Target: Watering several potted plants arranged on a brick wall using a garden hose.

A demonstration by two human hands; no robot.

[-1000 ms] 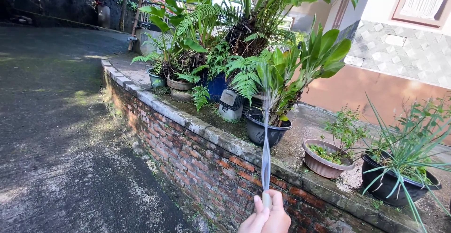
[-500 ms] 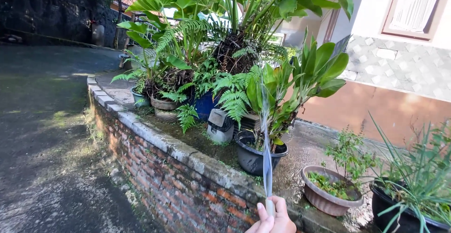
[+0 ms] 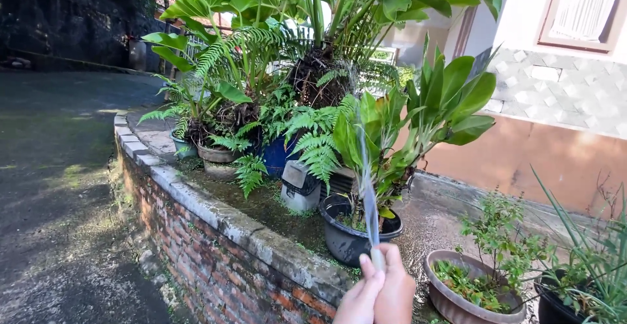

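A: Since the earlier picture the view has come closer to the low red brick wall [image 3: 215, 265]; the black round plastic pot [image 3: 349, 236] with broad green leaves now stands just beyond the hand, and the hand sits higher in the picture.

B: Which hand is it, and how is it?

A: I cannot tell left from right; one hand [image 3: 382, 291] shows at the bottom edge, fingers pressed together, thumb pinching the pale hose end [image 3: 377, 257]; whether a second hand is there, I cannot tell.

B: Where does the hose end point?

A: Upward and away; the thin flat jet of water [image 3: 368, 187] rises from it, its long axis nearly upright, leaning a little left toward the ferns.

B: Any packages?

A: A grey and white box-shaped plastic container [image 3: 299, 185] stands on the mossy ledge, left of the black pot; a brown oval clay pot [image 3: 457, 301] is at the right.
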